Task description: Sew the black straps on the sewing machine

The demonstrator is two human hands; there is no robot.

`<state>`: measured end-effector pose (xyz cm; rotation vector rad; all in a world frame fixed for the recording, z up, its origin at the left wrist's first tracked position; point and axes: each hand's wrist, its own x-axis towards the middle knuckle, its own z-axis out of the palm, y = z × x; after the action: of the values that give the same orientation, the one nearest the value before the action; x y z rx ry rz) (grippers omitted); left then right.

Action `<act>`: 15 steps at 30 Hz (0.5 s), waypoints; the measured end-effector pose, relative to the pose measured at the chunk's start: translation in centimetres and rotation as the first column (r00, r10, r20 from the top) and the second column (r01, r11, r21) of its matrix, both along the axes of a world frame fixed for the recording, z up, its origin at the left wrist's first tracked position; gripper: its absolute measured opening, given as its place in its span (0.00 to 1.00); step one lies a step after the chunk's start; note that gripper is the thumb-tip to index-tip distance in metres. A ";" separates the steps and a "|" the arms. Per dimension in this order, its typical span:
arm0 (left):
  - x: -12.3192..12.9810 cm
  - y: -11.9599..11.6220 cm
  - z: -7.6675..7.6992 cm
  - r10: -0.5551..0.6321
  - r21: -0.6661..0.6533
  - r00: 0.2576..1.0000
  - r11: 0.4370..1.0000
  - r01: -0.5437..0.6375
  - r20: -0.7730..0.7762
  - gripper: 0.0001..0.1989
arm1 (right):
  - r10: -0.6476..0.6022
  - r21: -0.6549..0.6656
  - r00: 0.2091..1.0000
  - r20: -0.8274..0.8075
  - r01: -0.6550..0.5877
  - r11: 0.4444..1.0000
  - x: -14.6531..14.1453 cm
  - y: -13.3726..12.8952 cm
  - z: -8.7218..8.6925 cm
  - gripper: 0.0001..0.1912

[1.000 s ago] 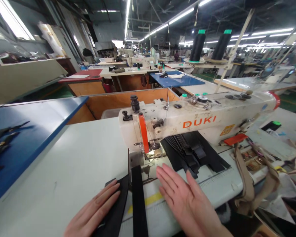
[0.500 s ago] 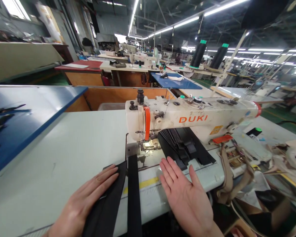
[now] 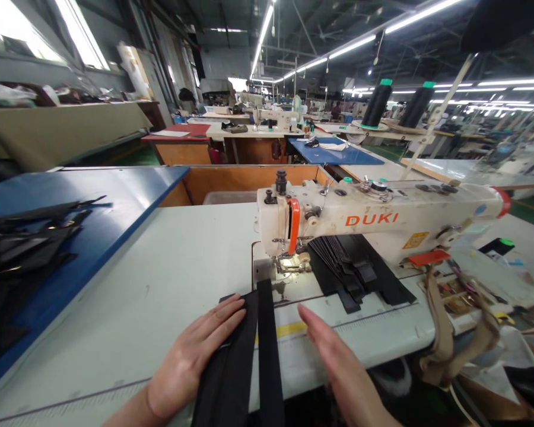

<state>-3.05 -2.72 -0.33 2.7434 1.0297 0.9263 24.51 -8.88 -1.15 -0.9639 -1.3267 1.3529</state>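
My left hand (image 3: 191, 353) lies flat on a folded black fabric piece (image 3: 229, 376) at the front of the sewing machine's table, fingers stretched out together. Just right of that piece runs a narrow black strip (image 3: 269, 350), its far end near the needle plate and its near end past the table edge. My right hand (image 3: 338, 362) is turned edge-on beside the strip, apart from it, fingers straight and nothing visible in it. Beyond both hands stands the white sewing machine (image 3: 369, 216), with its presser foot (image 3: 292, 264) over the lit metal plate.
A stack of black fabric strips (image 3: 356, 273) rests under the machine arm. To the right are a small parts tray (image 3: 460, 296) and beige straps (image 3: 436, 314). More black pieces (image 3: 26, 255) lie on the blue table (image 3: 129, 190) at left. Black thread cones (image 3: 376, 107) stand behind.
My right hand has turned from palm up to edge-on. My left hand stays on the black fabric. The whole view has shifted left, showing more of the blue table.
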 end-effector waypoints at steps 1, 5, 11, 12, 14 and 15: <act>0.0 0.1 0.0 -0.020 0.010 1.000 1.000 0.020 -0.015 0.21 | 0.066 0.079 0.975 0.212 -0.084 0.993 -0.2 -0.1 0.1 0.27; 0.2 0.7 -0.1 -0.117 0.084 0.989 0.989 0.124 -0.088 0.21 | 0.187 0.152 0.639 0.746 -0.437 0.887 -1.2 0.9 1.7 0.32; 1.5 1.9 0.6 -0.186 0.065 0.954 0.976 0.207 -0.234 0.21 | 0.100 0.203 0.519 0.849 -0.493 0.846 -2.3 2.8 2.2 0.30; 1.8 2.1 0.7 -0.197 0.042 0.945 0.976 0.215 -0.261 0.21 | 0.081 0.227 0.525 0.847 -0.494 0.839 -2.3 2.8 2.1 0.30; 2.1 2.3 0.8 -0.224 -0.004 0.932 0.973 0.233 -0.285 0.20 | 0.048 0.267 0.542 0.839 -0.487 0.831 -2.4 2.8 1.9 0.30; 2.2 2.3 0.8 -0.235 -0.020 0.932 0.971 0.239 -0.277 0.20 | 0.037 0.280 0.547 0.836 -0.484 0.829 -2.4 2.8 1.8 0.31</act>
<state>-0.86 -0.39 0.48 2.9829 0.6967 0.5271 22.14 -6.05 0.66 -1.0750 -2.4851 0.6528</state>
